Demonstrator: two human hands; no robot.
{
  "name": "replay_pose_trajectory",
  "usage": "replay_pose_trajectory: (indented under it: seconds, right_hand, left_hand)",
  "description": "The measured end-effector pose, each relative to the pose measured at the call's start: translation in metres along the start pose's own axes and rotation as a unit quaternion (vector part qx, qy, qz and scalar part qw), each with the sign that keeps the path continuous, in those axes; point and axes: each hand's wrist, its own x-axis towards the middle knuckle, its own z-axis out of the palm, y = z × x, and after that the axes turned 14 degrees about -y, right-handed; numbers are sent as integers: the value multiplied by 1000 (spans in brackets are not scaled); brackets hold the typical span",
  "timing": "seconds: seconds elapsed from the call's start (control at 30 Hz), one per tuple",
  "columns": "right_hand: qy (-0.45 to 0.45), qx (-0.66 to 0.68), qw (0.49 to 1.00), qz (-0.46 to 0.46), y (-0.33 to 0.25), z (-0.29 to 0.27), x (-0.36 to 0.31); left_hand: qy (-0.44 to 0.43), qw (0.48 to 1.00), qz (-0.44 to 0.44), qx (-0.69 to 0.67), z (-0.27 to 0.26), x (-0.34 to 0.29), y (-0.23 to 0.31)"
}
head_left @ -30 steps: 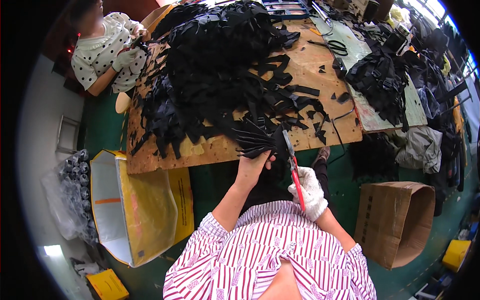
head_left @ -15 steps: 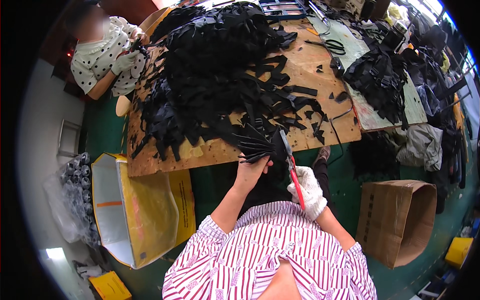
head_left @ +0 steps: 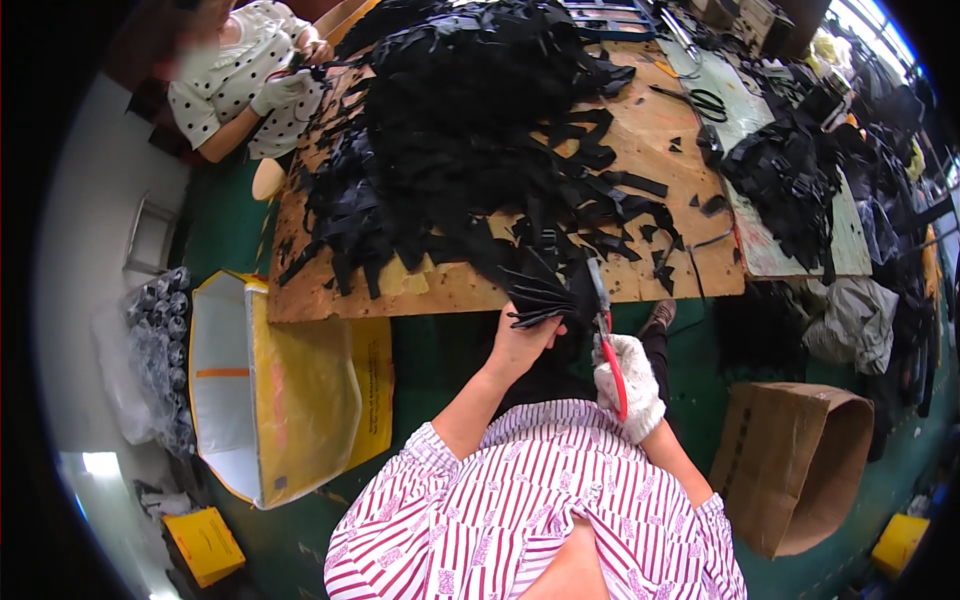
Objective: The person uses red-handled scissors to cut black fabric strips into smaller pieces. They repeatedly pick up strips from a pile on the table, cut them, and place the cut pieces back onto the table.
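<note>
My bare left hand [head_left: 522,342] is closed around a fanned bundle of black straps [head_left: 538,290] at the near edge of the table. In a white knitted glove, my right hand [head_left: 638,385] grips red-handled scissors [head_left: 614,372]. Their metal blades point away from me, just right of the bundle; whether they touch it I cannot tell. A large heap of black straps [head_left: 450,130] covers much of the wooden table [head_left: 350,305] beyond my hands.
A co-worker in a dotted top [head_left: 235,90] handles black pieces at far left. A yellow bin [head_left: 300,380] stands left, a cardboard box [head_left: 770,450] right. Black-handled scissors [head_left: 706,104] and small offcuts lie on the table. More black straps [head_left: 785,190] sit on the greenish board.
The view has shifted, so the table and both hands appear displaced. My left hand still holds the bundle and my right the scissors, with their blades still beside it.
</note>
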Motion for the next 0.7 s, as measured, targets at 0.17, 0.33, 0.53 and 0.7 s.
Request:
replay_pose_trajectory:
  seconds: [0.17,0.33,0.53,0.7]
  right_hand:
    - [-33,6,998,-48,1,-6,3]
    - [3,70,998,-7,-13,-9,13]
    - [68,28,992,-99,-21,-5,16]
    - [43,-15,998,-53,-44,3,18]
  left_hand:
    - [-27,999,-11,36,-7,-4,-1]
    - [-10,999,0,31,-1,-10,-2]
    - [-79,997,-4,26,-9,-9,0]
    - [-123,990,-34,59,-12,-11,8]
